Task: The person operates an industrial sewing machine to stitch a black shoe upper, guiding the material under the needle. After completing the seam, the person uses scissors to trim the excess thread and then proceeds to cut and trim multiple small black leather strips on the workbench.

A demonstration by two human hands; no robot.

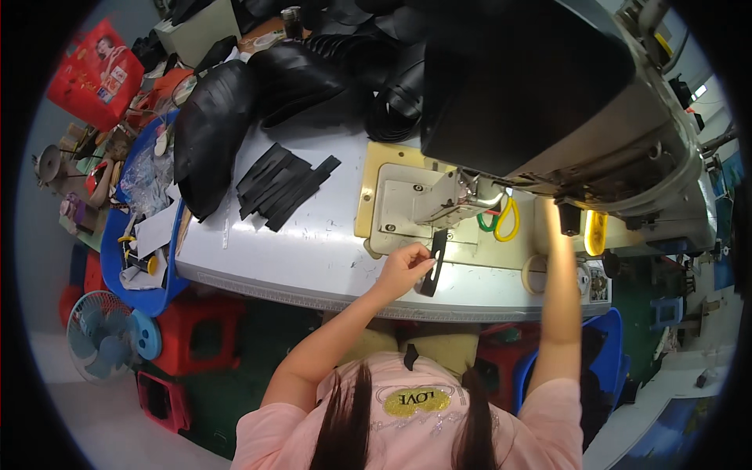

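Observation:
My left hand [406,271] is closed, pinching a narrow black strip [430,280] with a slot in it, near the table's front edge. The strip's far end reaches the sewing machine's arm [448,200], by the needle area. My right forearm [561,290] stretches forward over the table, and the machine's dark head [540,94] hides the right hand and its fingers. To the left, a loose pile of black strips [282,184] lies on the metal tabletop [329,262]. Yellow-handled scissors [509,220] lie just right of the machine arm, beside a green loop.
Large black curved pieces [211,133] are stacked at the back left. A blue bin [160,294] with scraps stands against the table's left end; another blue bin [613,352] is at the lower right. A tape roll [534,274] lies near my right forearm. A fan [100,337] stands lower left.

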